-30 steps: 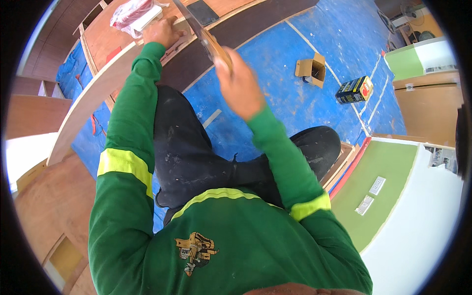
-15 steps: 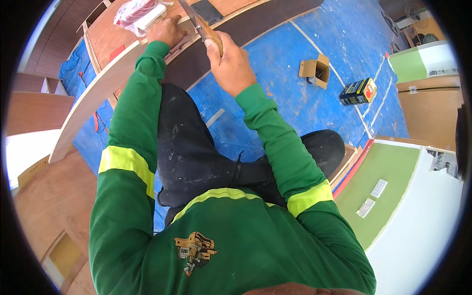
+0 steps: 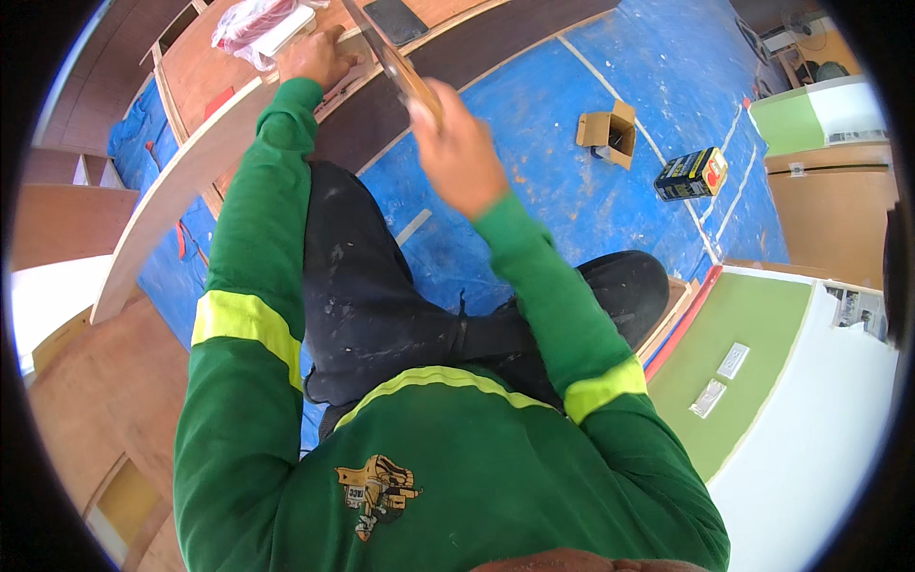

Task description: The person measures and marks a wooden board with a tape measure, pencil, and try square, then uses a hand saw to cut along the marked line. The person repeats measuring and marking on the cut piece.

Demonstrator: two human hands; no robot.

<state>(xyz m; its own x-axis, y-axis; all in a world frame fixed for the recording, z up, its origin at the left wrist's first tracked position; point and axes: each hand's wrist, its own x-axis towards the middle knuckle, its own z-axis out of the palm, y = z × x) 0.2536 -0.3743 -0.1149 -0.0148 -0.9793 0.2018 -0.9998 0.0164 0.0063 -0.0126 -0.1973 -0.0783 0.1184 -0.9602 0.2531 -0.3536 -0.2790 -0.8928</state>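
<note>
My right hand (image 3: 462, 157) is wrapped round the wooden handle of a handsaw (image 3: 379, 46), whose thin blade points up and away to the left. The hand is blurred by motion. My left hand (image 3: 319, 59) is closed over the far end of a long pale wooden board (image 3: 179, 181), its fingers bent. The board runs back past my left forearm. Where the blade meets wood, if it does, I cannot make out. Just beyond my left hand, a white box-like thing in pinkish clear plastic (image 3: 257, 33) lies on the wooden platform (image 3: 191, 81).
A dark flat rectangular thing (image 3: 396, 21) lies on the platform. Blue sheeting (image 3: 515, 114) covers the floor, with an open cardboard box (image 3: 610, 133) and a dark-and-yellow metal can (image 3: 691, 174) on it. A green-and-white panel (image 3: 743, 353) is to my right.
My right hand and the saw have moved slightly toward me and to the right. My left hand stays on the board, and the view has shifted a little.
</note>
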